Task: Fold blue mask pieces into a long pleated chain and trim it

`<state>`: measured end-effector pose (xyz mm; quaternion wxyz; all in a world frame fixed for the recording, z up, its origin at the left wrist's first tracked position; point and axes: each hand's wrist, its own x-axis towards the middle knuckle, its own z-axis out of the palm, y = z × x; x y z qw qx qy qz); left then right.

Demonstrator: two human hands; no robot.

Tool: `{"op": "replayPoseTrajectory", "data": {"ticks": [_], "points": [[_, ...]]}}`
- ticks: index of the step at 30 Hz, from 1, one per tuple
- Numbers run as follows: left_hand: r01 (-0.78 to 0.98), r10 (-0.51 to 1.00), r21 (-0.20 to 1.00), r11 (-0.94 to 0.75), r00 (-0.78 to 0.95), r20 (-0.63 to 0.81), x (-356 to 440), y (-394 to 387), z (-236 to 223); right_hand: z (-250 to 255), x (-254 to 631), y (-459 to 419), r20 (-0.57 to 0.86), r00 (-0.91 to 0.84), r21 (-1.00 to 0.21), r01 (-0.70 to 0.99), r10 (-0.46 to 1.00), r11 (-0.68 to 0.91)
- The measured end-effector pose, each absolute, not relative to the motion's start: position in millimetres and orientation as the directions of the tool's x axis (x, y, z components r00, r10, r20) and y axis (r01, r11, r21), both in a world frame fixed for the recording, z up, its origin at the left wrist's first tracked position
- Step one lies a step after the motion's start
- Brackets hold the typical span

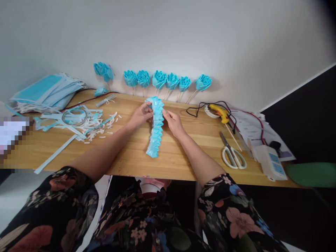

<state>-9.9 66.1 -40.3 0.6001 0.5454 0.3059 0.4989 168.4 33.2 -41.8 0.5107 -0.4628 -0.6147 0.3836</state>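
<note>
A long folded strip of blue pleated material [155,134] lies lengthwise on the wooden table [183,157]. My left hand [141,113] pinches the strip's upper part from the left side. On the opposite side, my right hand [172,120] grips the same upper part. Both hands have their fingers closed on the strip. The strip's lower end rests free on the table toward me.
Several blue fabric roses on sticks [168,81] lean against the wall. A pile of blue face masks [44,91] and cut scraps [78,120] lie left. A yellow glue gun [220,112], scissors [232,152] and a white box [270,161] sit right.
</note>
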Motion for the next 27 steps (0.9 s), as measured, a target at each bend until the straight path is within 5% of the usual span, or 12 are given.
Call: {"op": "replayPoseTrajectory", "data": {"ticks": [9,22,27], "points": [[-0.296,0.939,0.953,-0.062,0.306,0.157,-10.4,63.8,-38.5,-42.1,167.1,33.0,0.201,-0.078,-0.970,0.127,0.977,0.210],[-0.263,0.913,0.959,-0.108,0.354,0.200,-12.5,68.4,-43.9,-44.0,170.3,35.0,0.313,-0.047,-0.942,0.108,0.948,0.317],[-0.336,0.937,0.937,-0.098,0.284,0.200,-12.8,74.0,-48.2,-43.1,168.2,33.4,0.219,-0.113,-0.972,0.057,0.969,0.227]]}}
